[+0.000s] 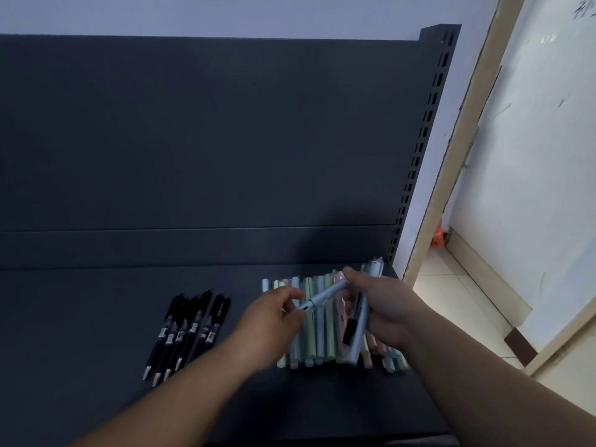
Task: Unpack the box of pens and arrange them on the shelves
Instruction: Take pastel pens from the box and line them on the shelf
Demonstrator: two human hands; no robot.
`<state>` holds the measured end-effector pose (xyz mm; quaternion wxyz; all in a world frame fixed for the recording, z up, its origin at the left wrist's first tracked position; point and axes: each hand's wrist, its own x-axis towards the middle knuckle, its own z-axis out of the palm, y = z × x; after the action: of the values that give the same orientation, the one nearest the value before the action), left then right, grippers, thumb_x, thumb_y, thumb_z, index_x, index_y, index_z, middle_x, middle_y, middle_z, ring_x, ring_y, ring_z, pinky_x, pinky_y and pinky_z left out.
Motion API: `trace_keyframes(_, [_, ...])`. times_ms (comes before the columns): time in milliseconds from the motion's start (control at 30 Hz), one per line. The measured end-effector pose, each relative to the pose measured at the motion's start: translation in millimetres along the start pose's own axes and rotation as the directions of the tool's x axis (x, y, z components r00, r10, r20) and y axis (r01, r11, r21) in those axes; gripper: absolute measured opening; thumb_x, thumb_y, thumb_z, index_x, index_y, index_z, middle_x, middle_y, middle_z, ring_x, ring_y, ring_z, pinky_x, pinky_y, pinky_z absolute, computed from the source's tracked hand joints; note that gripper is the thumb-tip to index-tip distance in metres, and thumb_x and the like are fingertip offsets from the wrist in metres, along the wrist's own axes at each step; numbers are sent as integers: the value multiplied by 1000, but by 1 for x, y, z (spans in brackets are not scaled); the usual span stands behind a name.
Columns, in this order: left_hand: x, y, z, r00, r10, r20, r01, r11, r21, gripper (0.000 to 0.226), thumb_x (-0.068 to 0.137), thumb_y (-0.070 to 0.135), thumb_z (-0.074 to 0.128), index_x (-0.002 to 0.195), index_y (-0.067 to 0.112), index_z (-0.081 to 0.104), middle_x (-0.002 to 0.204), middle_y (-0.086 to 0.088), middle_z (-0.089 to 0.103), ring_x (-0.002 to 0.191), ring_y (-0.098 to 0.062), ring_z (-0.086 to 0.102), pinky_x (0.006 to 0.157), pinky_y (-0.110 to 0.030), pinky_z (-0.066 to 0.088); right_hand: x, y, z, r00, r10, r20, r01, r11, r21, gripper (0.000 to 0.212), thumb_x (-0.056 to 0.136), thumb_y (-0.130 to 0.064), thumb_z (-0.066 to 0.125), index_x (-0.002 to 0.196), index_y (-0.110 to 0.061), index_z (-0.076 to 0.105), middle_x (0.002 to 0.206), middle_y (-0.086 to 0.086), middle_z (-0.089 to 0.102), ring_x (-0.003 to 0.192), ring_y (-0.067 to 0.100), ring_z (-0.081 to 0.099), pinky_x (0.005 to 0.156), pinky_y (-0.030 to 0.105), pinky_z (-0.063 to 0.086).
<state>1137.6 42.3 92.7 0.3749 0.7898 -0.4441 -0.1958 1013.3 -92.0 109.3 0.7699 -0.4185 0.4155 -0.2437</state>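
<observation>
A dark shelf board (96, 317) carries two groups of pens. Several black pens (187, 330) lie side by side at the left. A row of pastel pens (314, 333), green, blue and pink, lies at the right. Above that row my left hand (274, 321) pinches the tip end of a light blue pen (325, 295), held slanted. My right hand (383, 308) grips the other end of that pen and also holds a small bundle of pens (356, 327), one with a black part. No box is in view.
The shelf's dark back panel (193, 133) rises behind, with a slotted upright (422, 130) at its right end. To the right stand a wood-framed white board (529, 156) and pale floor tiles (445, 285); an orange scrap (438, 237) lies at the wall.
</observation>
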Motion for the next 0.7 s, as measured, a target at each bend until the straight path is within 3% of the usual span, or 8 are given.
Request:
trace_keyframes(100, [1,0,12,991,40,-124,-35,999,39,30,97,18,48,126,23,55,102,10,47,76,-2,51,59,0,38,3,2,-2,999,36,3,-36,998,43,16,92,-7,62,100,7,61,67,11,57,55,17,54,51,28,49])
trace_keyframes(200, [1,-3,17,978,31,-208,-22,999,45,40,97,7,43,136,18,47,128,2,44,96,-3,48,75,3,28,1,0,-4,999,38,-6,-38,998,59,9,93,-6,60,88,2,59,68,11,57,56,16,53,47,26,48])
trace_keyframes(267, [0,-6,22,982,25,-189,-9,996,88,46,97,2,40,141,14,41,143,0,37,119,-5,40,85,4,18,-2,-1,-5,999,36,8,-37,996,83,7,94,-5,59,92,2,59,72,12,59,56,15,54,46,25,48])
trace_keyframes(333, [-3,-6,30,993,17,-115,-9,997,73,49,97,0,38,144,12,35,151,2,28,128,1,29,87,10,10,-4,1,-6,998,47,33,-50,995,87,9,94,-6,59,96,2,59,76,12,61,56,14,56,48,25,49])
trace_keyframes(433, [-7,-5,39,999,38,-29,-35,994,103,50,99,19,46,146,16,32,156,9,16,140,-1,18,98,1,6,-6,4,-7,995,74,72,-79,994,78,14,95,-10,59,101,2,61,78,13,64,58,15,58,54,26,50])
trace_keyframes(533, [-4,-10,39,997,60,-39,-54,990,128,51,95,32,53,142,20,40,154,12,20,139,-1,22,98,-2,11,-7,5,-9,988,95,123,-108,989,101,21,95,-12,58,110,3,60,82,14,67,61,16,62,59,29,52])
trace_keyframes(633, [-2,-13,32,996,84,-28,-81,991,111,42,93,31,58,133,22,51,146,13,31,125,6,29,91,4,17,-9,6,-11,977,103,186,-129,983,130,28,96,-12,57,118,5,59,90,16,70,68,19,68,60,31,56])
trace_keyframes(700, [2,-14,25,996,86,-6,-86,992,90,36,92,30,60,127,25,56,140,13,38,119,7,33,94,-2,21,-10,7,-11,973,103,208,-133,982,136,30,97,-12,55,120,8,58,97,18,71,75,21,71,63,32,59])
